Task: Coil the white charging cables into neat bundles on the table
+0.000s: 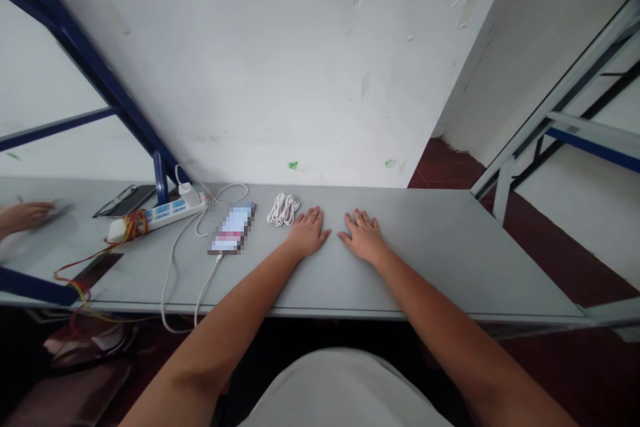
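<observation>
Palm down on the grey table, my left hand lies with its fingers spread and nothing in it. Just left of its fingertips sits a bundle of white cable, coiled and tied. My right hand also rests flat on the tabletop, fingers apart and holding nothing. A gap of bare table separates the two thumbs. Farther left lies a phone with a lit, pixelated screen and a white cable plugged into its lower end.
A white power strip with a plugged-in charger and red-yellow wires lies at the left. Beyond are a dark flat item, blue frame bars and another person's hand. A white wall rises behind the table.
</observation>
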Tool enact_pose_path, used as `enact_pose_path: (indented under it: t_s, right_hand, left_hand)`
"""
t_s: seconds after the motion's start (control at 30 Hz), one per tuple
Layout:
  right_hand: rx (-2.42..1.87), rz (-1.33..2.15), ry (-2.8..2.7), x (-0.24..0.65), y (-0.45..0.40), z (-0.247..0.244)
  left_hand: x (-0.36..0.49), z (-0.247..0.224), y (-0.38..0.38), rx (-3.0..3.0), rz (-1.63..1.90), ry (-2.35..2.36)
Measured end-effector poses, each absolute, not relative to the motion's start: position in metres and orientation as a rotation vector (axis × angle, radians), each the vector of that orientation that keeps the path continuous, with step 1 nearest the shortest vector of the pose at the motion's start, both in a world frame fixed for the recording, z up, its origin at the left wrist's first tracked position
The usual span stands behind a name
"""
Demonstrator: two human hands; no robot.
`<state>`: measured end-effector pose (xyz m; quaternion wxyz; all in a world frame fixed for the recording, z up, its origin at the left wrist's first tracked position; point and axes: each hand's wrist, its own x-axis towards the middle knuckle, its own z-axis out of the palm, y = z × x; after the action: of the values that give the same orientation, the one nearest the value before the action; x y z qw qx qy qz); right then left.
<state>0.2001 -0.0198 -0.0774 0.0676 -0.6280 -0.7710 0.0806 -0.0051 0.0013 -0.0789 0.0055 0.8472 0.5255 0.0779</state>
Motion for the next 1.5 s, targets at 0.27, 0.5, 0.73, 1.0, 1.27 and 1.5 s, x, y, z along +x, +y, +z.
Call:
enact_pose_path:
  t_s: [0.27, 0.5, 0.73, 1.0, 1.27, 1.5]
  right_hand:
    - [-1.876, 0.225, -2.311, 0.2, -0.017, -0.081]
    - [-1.852, 0.208, -2.292, 0.202, -0.017, -0.082]
    - [-1.806, 0.19, -2.273, 0.208, -0.013, -0.08]
    - [-1.785, 0.25, -2.276, 0.21, -0.014, -0.076]
    - [-1.78, 0.279, -2.272, 0.21, -0.014, -0.073]
    - [-1.77, 0.324, -2.239, 0.21, -0.017, -0.069]
  left_hand:
    - [-0.006, -0.079, 0.001, 2.679, 0.237, 1.63]
    - [-0.005, -0.067, -0.003, 2.733, 0.28, 1.525]
    - [-0.028, -0.016, 0.006, 2.61, 0.322, 1.884]
    - [-0.058, 0.004, 0.023, 2.182, 0.018, 2.329]
    - [-0.051, 0.0, 0.022, 2.08, -0.025, 2.333]
    - [-0.05, 0.014, 0.02, 2.037, 0.236, 2.305]
